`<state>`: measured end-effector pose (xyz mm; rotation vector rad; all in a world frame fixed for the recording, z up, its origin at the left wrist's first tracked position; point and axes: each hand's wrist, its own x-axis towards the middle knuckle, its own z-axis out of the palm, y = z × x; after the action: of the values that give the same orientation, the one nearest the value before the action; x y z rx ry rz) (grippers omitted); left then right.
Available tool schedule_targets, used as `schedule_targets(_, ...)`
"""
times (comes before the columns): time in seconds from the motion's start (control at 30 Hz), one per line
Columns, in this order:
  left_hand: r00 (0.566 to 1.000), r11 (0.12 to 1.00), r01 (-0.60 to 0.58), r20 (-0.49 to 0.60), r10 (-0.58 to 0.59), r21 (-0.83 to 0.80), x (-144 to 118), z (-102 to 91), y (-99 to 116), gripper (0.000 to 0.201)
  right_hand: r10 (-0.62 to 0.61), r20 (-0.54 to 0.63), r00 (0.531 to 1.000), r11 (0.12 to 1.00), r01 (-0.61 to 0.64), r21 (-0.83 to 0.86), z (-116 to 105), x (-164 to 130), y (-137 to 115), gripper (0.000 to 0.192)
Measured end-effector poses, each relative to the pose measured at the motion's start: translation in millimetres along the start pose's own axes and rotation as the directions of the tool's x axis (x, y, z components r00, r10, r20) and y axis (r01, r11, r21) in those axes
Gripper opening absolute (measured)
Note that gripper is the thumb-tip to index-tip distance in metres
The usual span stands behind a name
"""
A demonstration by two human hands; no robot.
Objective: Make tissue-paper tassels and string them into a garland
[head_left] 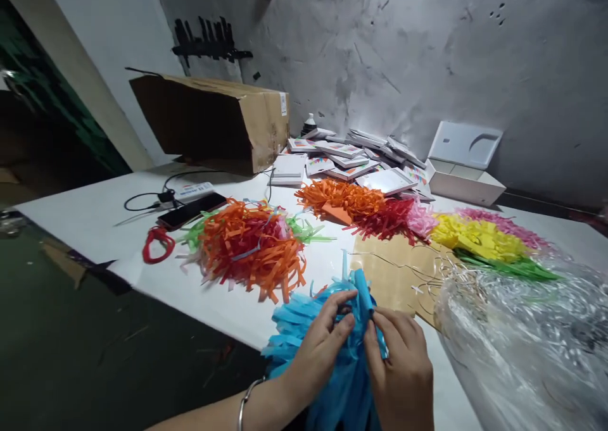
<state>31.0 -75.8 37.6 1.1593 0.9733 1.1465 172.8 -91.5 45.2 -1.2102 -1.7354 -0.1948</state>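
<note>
A blue fringed paper tassel (pixel 304 330) lies at the near edge of the white table (pixel 95 216). Both hands grip its twisted top. My left hand (pixel 320 349), with a silver bangle on the wrist, pinches the blue paper from the left. My right hand (pixel 399 368) pinches it from the right, fingertips nearly touching the left's. A mixed heap of orange, red, green and pink tassels (pixel 251 244) sits just beyond the hands.
Orange (pixel 342 197), red (pixel 384 219), yellow (pixel 479 238) and pink tassels lie in a row further back. Clear plastic bags (pixel 522 342) at right, a brown sheet with wire ties (pixel 394 273), stacked flat packs (pixel 351 156), cardboard box (pixel 218 121), white box (pixel 463 162), phone (pixel 190 211), red loop (pixel 158 244).
</note>
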Motion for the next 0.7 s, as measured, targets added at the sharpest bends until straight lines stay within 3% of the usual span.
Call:
schedule_targets(0.1,0.999,0.999,0.031,0.033,-0.03,-0.043,4.5,-0.1,-3.2,0.052,-0.018,0.039,0.999,0.996,0.015,0.089,-0.3,2.4,2.6,0.012)
schedule_targets(0.17,0.998,0.996,0.041,0.042,-0.038,-0.075,6.1,-1.5,-3.3,0.051,0.053,0.137,0.989,0.974,-0.081,0.21,-1.8,6.9,4.7,0.012)
schedule_targets(0.27,0.997,0.99,0.073,0.027,-0.07,-0.12,6.3,-3.9,-3.1,0.048,0.144,0.323,0.935,0.899,-0.26,0.353,-3.9,13.4,9.2,0.015)
schedule_targets(0.33,0.995,0.985,0.099,0.026,-0.096,-0.141,5.8,-4.7,-3.3,0.046,0.173,0.335,0.926,0.891,-0.293,0.348,-3.7,15.0,11.5,0.013)
schedule_targets(0.4,0.994,0.983,0.109,0.026,-0.106,-0.148,5.5,-4.5,-3.0,0.047,0.151,0.24,0.959,0.928,-0.221,0.3,-1.8,14.6,12.3,0.013)
schedule_targets(0.5,0.996,0.988,0.091,-0.007,-0.093,-0.121,6.1,-3.0,-0.6,0.048,-0.012,0.112,0.994,0.972,-0.014,0.236,1.9,14.0,11.0,0.02)
schedule_targets(0.57,0.996,0.991,0.078,-0.023,-0.081,-0.11,6.9,-1.7,1.6,0.047,-0.109,0.103,0.989,0.974,0.085,0.212,3.2,15.3,9.7,0.022)
schedule_targets(0.7,0.995,0.984,0.093,-0.009,-0.095,-0.154,7.5,-1.2,3.0,0.048,-0.158,0.114,0.981,0.98,0.141,0.141,1.4,17.8,8.1,0.025)
